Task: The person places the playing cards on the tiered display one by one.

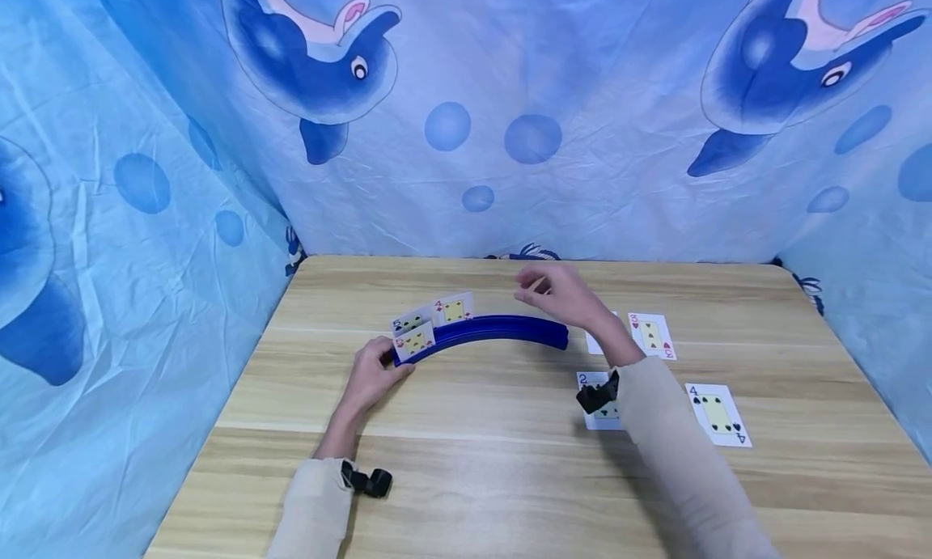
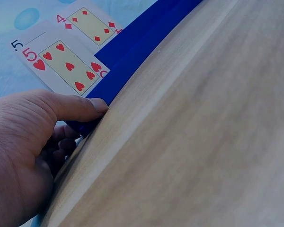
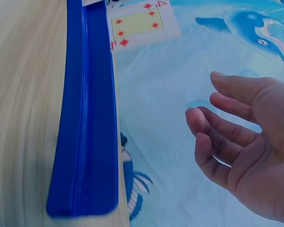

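Observation:
A curved blue card holder (image 1: 502, 329) lies on the table. My left hand (image 1: 374, 377) grips its left end, thumb on the front edge (image 2: 97, 105) and the other fingers behind, partly hidden. At that end a five of hearts (image 2: 68, 66) stands in front of a black five (image 1: 406, 323), which it mostly covers. A four of diamonds (image 1: 453, 310) stands just to their right in the holder. My right hand (image 1: 559, 292) is raised over the holder's right part, holding nothing, its fingers loosely bent in the right wrist view (image 3: 246, 137).
Right of the holder, face-up cards lie on the wooden table (image 1: 466, 478): a three of hearts (image 1: 652, 336), a four of spades (image 1: 718, 414) and a black two (image 1: 593, 420) partly under my right sleeve. Another card (image 1: 593, 343) is mostly hidden by my forearm. A blue dolphin-print curtain (image 1: 495, 82) hangs behind.

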`<state>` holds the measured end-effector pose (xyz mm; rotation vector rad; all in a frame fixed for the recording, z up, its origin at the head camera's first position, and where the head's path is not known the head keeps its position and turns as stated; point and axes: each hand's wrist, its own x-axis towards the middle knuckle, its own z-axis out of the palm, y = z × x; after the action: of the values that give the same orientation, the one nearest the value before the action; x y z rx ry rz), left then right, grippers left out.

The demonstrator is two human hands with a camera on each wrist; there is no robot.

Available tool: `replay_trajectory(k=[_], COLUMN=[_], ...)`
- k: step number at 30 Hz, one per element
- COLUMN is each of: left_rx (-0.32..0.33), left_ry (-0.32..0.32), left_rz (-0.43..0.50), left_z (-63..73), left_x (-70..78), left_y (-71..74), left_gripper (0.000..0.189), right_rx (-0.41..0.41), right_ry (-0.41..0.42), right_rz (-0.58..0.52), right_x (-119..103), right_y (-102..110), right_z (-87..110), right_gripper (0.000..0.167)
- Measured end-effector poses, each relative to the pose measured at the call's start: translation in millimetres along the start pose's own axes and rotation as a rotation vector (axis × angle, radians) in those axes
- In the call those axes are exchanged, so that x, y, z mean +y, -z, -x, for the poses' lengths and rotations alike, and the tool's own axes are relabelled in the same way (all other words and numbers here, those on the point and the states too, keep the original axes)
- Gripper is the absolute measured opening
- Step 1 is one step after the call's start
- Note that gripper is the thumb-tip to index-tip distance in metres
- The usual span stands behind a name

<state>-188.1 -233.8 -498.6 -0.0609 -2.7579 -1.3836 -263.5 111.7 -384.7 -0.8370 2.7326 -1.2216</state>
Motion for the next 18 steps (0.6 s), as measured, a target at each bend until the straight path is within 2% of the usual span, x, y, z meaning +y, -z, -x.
replay_trajectory(k=[10,18], left_rx=[0.015,0.011], left_ry=[-0.007,-0.016], left_rz=[-0.002,-0.015], left_z=[0.3,0.1], left_x=[-1.4,-2.8], left_y=[0.2,-0.5], left_gripper=[0.037,0.038], right_rx=[0.011,0.059], right_ry=[-0.107,-0.147], right_rz=[0.058,0.110], right_x=[21,37], right_y=[27,46], right_z=[32.7,60.0], right_gripper=[0.034,0.034])
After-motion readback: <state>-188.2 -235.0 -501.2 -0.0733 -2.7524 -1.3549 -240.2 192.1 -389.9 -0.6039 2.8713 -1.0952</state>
